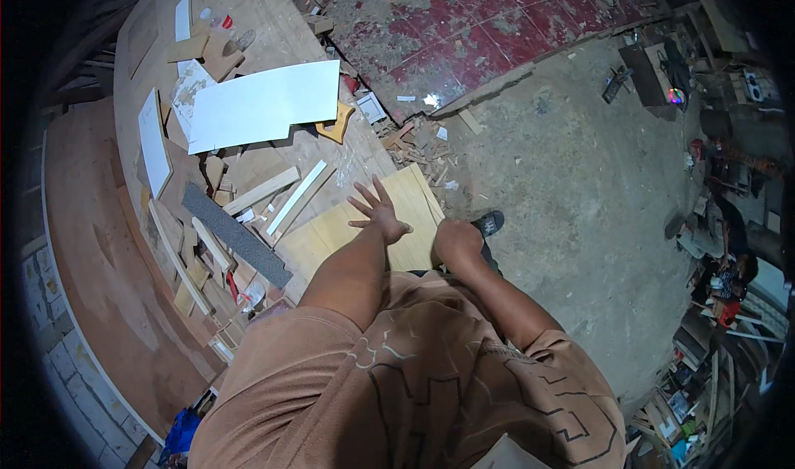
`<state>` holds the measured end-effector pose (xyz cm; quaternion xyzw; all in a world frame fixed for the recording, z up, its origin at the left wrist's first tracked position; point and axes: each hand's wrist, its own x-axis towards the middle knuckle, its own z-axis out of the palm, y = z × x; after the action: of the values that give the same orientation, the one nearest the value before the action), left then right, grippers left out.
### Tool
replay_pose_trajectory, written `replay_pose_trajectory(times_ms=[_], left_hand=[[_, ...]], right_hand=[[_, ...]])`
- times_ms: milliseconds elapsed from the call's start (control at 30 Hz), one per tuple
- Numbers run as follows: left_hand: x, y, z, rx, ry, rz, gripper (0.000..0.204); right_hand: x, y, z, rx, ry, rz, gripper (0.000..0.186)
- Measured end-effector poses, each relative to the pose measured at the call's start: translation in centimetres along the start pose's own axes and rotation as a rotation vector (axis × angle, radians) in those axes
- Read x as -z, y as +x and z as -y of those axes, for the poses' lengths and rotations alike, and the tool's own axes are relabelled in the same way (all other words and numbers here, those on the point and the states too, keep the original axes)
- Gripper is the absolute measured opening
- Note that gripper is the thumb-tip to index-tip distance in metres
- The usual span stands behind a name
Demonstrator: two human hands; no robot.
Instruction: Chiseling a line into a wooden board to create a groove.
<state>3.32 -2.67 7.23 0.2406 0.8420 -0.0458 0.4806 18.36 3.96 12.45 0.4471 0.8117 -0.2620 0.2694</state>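
The plywood board (335, 235) lies flat at the near right end of the worktable (265, 14), directly in front of the person. The left hand (383, 221) is open, fingers spread, and set palm down over the middle of the board in a bracing position. The right hand (460, 244) is closed in a fist at the board's right edge; any object within its grip is hidden, so what it holds cannot be told. State of the work: a thin line runs close to the right edge, from the far corner toward the fist, and marks off a narrow margin. The margin lies alongside the main panel and is not visibly separated; whether the line is a cut, a drawn mark or a second sheet's edge cannot be determined. By this evidence, the work on the board appears unfinished. Beyond the board, a yellow saw handle (334, 125) projects from beside a white panel (265, 105). A white-faced strip (296, 197), a wooden batten (262, 189) and a speckled grey strip (236, 233) lie to the left of the board.
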Motion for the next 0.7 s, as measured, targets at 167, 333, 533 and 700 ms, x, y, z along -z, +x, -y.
replay_pose_trajectory(times_ms=[167, 333, 533, 700], left_hand=[[0.3, 0.1, -1.0, -0.005, 0.003, -0.003, 0.152], [0.3, 0.3, -1.0, -0.006, 0.003, -0.034, 0.152], [0.4, 0.2, -0.5, -0.005, -0.005, -0.032, 0.151], [0.6, -0.8, -0.9, -0.043, -0.037, -0.046, 0.151]], right_hand=[[-1.8, 0.4, 2.0, 0.048, 0.079, 0.186, 0.023], [-2.2, -0.3, 0.6, -0.101, 0.201, 0.046, 0.023], [3.0, 1.5, -5.1, 0.043, 0.210, 0.110, 0.051], [-3.4, 8.3, -11.1, -0.097, 0.610, 0.263, 0.061]])
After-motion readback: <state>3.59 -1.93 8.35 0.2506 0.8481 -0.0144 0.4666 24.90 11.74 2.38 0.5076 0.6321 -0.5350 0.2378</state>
